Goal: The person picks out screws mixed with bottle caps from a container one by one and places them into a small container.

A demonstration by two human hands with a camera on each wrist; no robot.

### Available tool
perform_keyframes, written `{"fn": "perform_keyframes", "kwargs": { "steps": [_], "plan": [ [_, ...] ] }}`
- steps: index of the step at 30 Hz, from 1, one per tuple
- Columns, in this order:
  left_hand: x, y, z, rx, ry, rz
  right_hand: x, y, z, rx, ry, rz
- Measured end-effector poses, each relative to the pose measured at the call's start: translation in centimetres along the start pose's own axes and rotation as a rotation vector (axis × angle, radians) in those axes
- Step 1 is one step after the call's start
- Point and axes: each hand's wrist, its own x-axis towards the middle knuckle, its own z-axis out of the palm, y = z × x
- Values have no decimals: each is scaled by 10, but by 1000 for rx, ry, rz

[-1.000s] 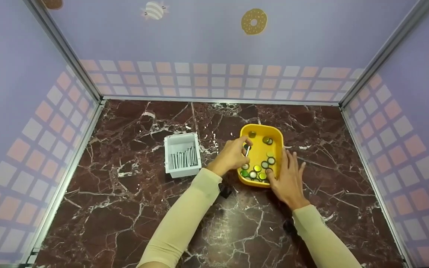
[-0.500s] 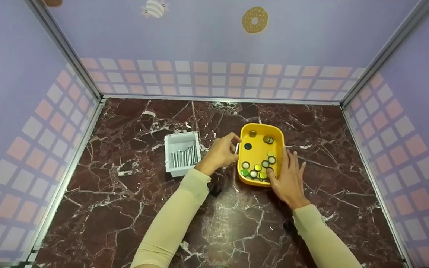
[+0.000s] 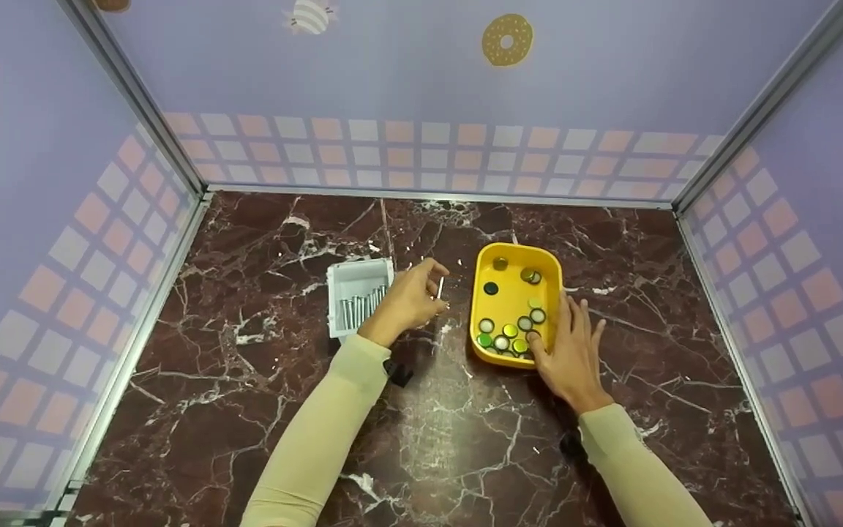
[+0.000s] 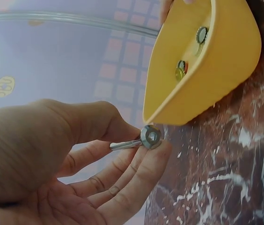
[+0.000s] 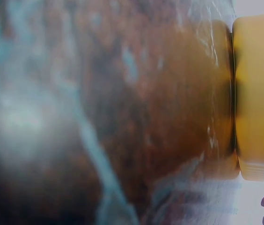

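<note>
My left hand (image 3: 408,298) pinches a metal bolt (image 4: 150,137) between thumb and fingers, its round head facing the left wrist camera. That hand is in the air between the two bins, close to the right side of the white bin (image 3: 356,270). Several similar bolts (image 3: 353,312) lie in the white bin, partly hidden behind the hand. On the right, my right hand (image 3: 571,362) holds the wall of the yellow bin (image 3: 511,301), thumb over the rim and fingers along the outside. Several bottle caps (image 3: 502,342) lie inside, mostly at the near end.
Dark red marbled tabletop (image 3: 451,439) lies under both bins. Patterned purple panels (image 3: 421,80) close off the back and both sides, with metal rails along their edges. The right wrist view shows mostly blurred tabletop and the yellow bin's outer wall (image 5: 260,98).
My left hand has moved left, out of the yellow bin and toward the white one, with the bolt still pinched. A black cap it covered now shows. My right hand stays in place.
</note>
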Motion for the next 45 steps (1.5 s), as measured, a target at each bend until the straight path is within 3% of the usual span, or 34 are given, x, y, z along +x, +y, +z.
{"fn": "perform_keyframes", "kwargs": {
  "steps": [11, 20, 29, 37, 45],
  "plan": [
    [-13, -19, -26, 17, 45, -44, -2, 0, 1, -27, -5, -16],
    [-20, -32, -47, 31, 54, -95, 3, 0, 0, -20, -62, -23],
    [-25, -48, -59, 43, 103, -94, 8, 3, -2, -32, -67, -29],
    [-24, -63, -70, 67, 99, -141, 12, -1, -3, -21, -75, -37],
    [-17, -72, -75, 116, 51, -164, 11, -1, -4, -17, -74, -27]
  ]
}}
